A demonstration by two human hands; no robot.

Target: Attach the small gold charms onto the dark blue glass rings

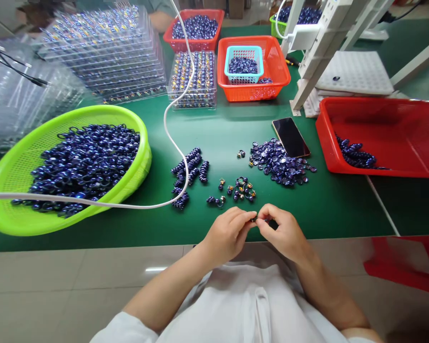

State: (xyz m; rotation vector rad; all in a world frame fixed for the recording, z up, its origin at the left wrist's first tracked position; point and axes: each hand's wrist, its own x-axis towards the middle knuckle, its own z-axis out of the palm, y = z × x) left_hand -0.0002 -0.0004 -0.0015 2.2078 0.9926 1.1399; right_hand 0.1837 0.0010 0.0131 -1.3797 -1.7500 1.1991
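My left hand (230, 234) and my right hand (283, 232) meet at the table's front edge, fingertips pinched together. Between them is a small dark shiny part (253, 219), mostly covered by the fingers, so its exact kind is unclear. Just beyond the hands lies a cluster of small dark-blue pieces with gold-coloured bits (243, 189). To its right spreads a heap of glossy blue-purple round caps (284, 166), partly under a phone (291, 137). Stacked rows of dark-blue ring-like pieces (203, 171) lie further left.
A lime-green basket (145, 157) full of dark-blue looped pieces stands left. A white cable (166, 124) crosses the table. Clear trays (107, 57), orange-red baskets (253, 94) and a white post (309, 71) stand behind. A red bin (407, 138) is right.
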